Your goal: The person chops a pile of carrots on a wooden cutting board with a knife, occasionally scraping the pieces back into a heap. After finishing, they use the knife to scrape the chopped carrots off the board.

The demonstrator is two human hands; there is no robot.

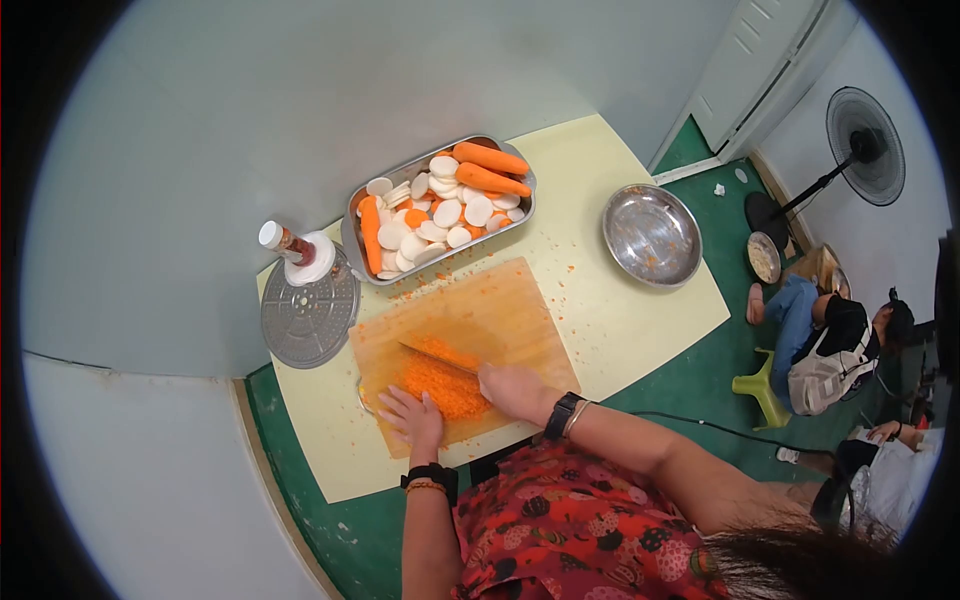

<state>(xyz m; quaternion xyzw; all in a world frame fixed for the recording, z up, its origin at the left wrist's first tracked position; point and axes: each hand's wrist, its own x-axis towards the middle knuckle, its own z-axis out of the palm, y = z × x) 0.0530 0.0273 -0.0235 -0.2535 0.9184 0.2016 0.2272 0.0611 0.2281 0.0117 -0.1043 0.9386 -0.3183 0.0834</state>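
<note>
A wooden cutting board [500, 310] lies on the pale table with a heap of finely chopped carrot [437, 385] on its near part. My right hand [512, 388] grips the handle of a large knife [440, 358] whose blade lies across the heap. At the heap's left edge, my left hand [412, 415] rests with fingers spread flat on the board, holding nothing. Behind the board stands a metal tray [352, 240] filled with white radish slices [440, 215] and whole carrots [488, 168].
A perforated metal lid [308, 318] lies left of the board, with a small bottle [285, 243] by it. An empty metal bowl [652, 236] sits at the right of the table [620, 330]. Another person [835, 345] sits on the green floor at right, near a fan [862, 145].
</note>
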